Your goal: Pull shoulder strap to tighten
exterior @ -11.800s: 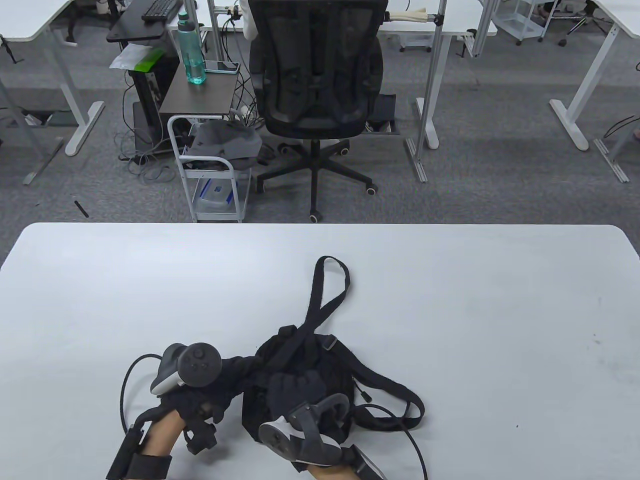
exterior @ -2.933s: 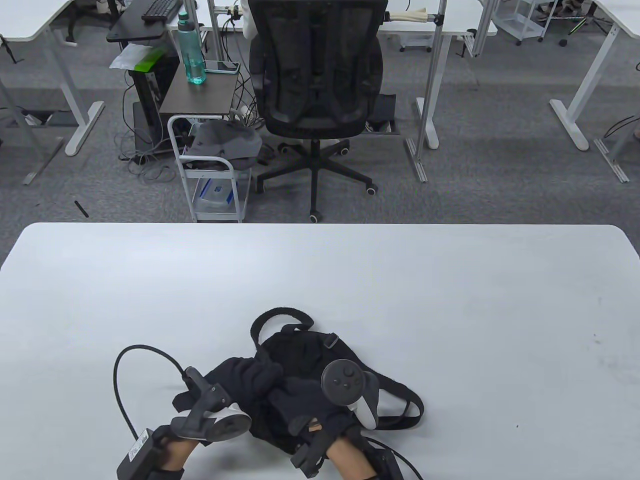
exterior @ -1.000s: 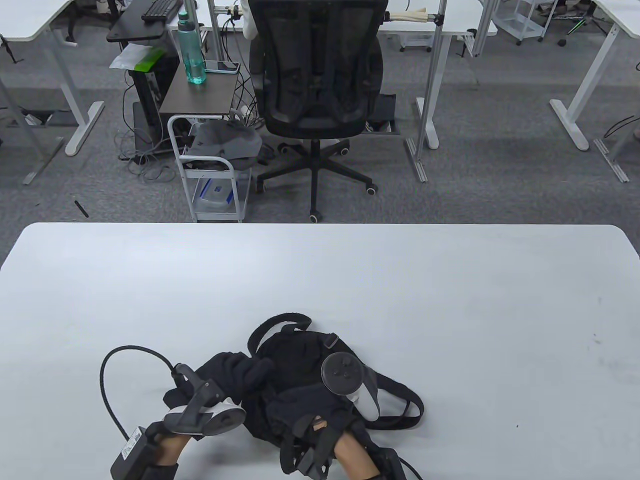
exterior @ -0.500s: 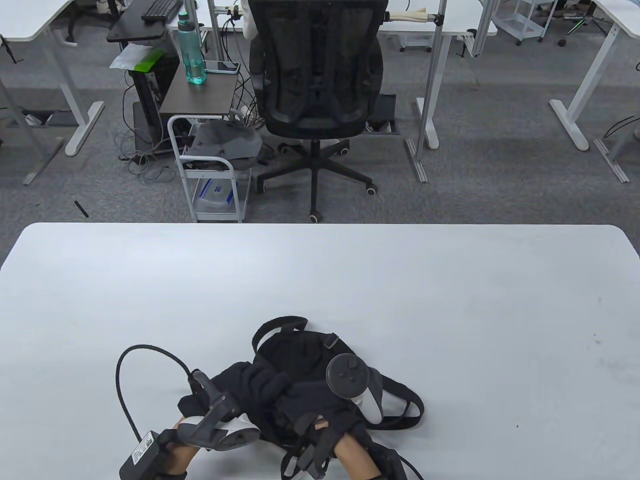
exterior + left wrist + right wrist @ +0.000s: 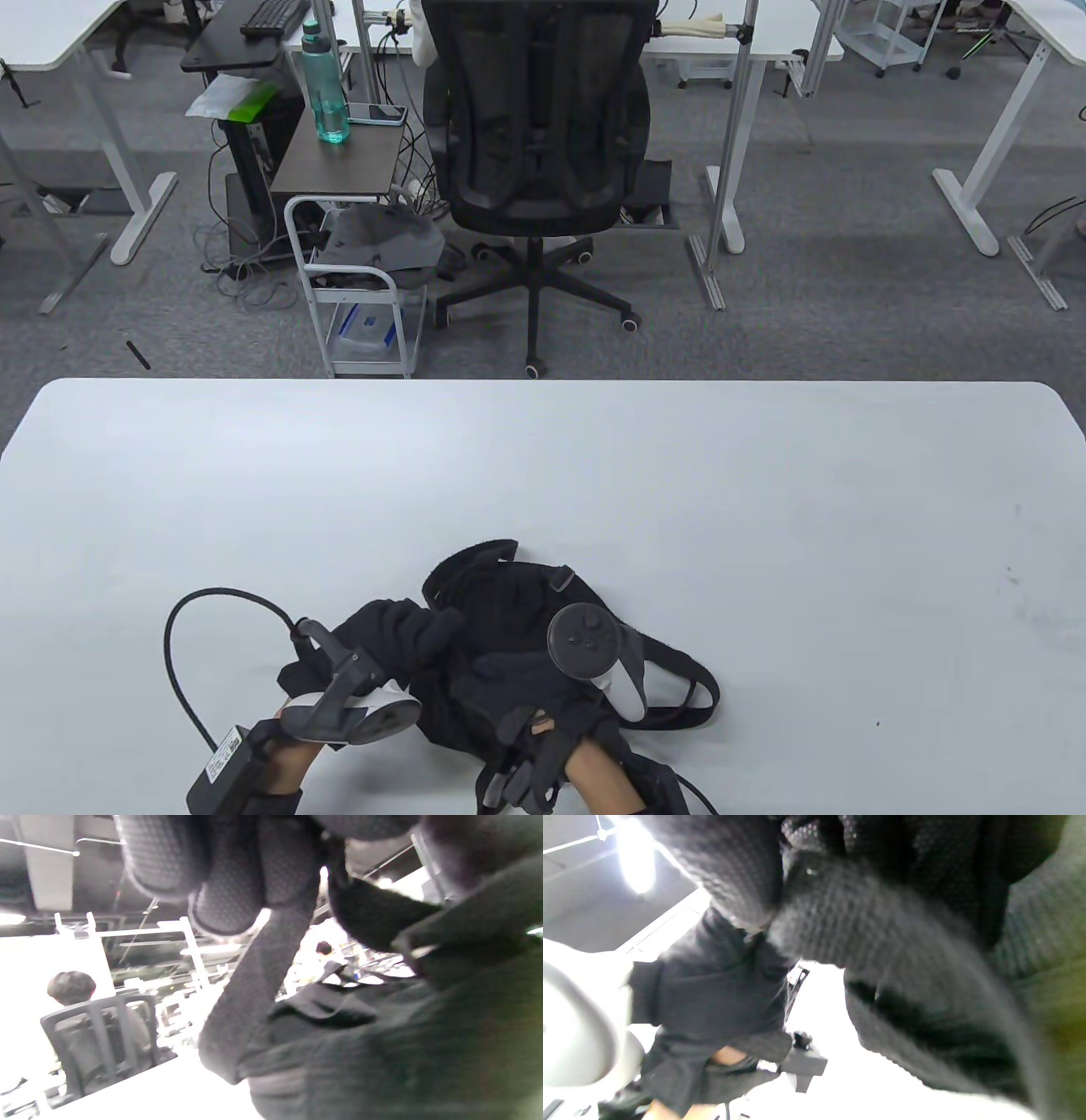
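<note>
A black backpack [image 5: 509, 598] lies on the white table [image 5: 764, 526] near the front edge. My left hand [image 5: 407, 632] grips a black shoulder strap at the bag's left side. In the left wrist view my fingers [image 5: 237, 878] close around that strap [image 5: 250, 993], which runs down to the bag [image 5: 382, 1052]. A short loop of strap [image 5: 467, 556] curls at the bag's far end. My right hand [image 5: 509, 679] presses on the bag and grips its black fabric [image 5: 882, 942]. My left glove also shows in the right wrist view [image 5: 712, 997]. A second shoulder strap [image 5: 683, 679] lies to the right.
A black cable [image 5: 182, 645] loops from my left wrist across the table. An office chair [image 5: 534, 153] and a small white cart [image 5: 356, 297] stand on the floor beyond the table's far edge.
Over several seconds the long strap loop at the bag's far end has shrunk to a short curl. In the last half second my left hand moved left and slightly away, with the strap.
</note>
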`<state>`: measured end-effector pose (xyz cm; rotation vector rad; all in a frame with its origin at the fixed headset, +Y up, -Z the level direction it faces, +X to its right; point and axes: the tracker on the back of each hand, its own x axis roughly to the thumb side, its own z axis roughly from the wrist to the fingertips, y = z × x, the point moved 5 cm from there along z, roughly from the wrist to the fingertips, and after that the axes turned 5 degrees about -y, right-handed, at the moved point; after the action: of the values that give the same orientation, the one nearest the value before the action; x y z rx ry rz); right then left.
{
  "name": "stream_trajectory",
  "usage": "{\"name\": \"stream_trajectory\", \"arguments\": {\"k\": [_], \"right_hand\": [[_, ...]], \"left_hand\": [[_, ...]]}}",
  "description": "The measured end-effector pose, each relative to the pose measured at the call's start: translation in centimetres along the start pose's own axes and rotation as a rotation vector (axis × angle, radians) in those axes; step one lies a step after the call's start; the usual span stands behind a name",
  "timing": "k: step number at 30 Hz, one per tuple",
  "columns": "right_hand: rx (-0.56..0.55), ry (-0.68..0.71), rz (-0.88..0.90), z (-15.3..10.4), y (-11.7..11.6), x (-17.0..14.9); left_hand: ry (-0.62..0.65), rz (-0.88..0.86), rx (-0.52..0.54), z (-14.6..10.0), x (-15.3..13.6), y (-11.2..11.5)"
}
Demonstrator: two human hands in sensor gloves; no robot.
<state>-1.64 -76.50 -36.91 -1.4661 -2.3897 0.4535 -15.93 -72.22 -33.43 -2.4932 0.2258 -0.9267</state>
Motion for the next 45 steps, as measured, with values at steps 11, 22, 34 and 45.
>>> {"name": "stream_trajectory", "arguments": {"k": [11,22,34,45], "right_hand": [[-0.047,0.020,-0.018,0.1,-0.1,0.3],[0.021,0.029,-0.015,0.1,-1.1,0.8],[-0.028,0.002,0.033,-0.2,-0.1,0.0],[-0.006,-0.001,-0.046,0.3,-1.1,0.4]], "left_hand": [[0.039,-0.107,-0.001,0.1,1.7,0.1],[-0.098,-0.057,-0.032,-0.7,-3.0,0.9],[0.047,-0.070,0.048,0.3,2.3,-1.5],[-0.060,-0.064,-0.032,0.0,-1.9,1.5]]}}
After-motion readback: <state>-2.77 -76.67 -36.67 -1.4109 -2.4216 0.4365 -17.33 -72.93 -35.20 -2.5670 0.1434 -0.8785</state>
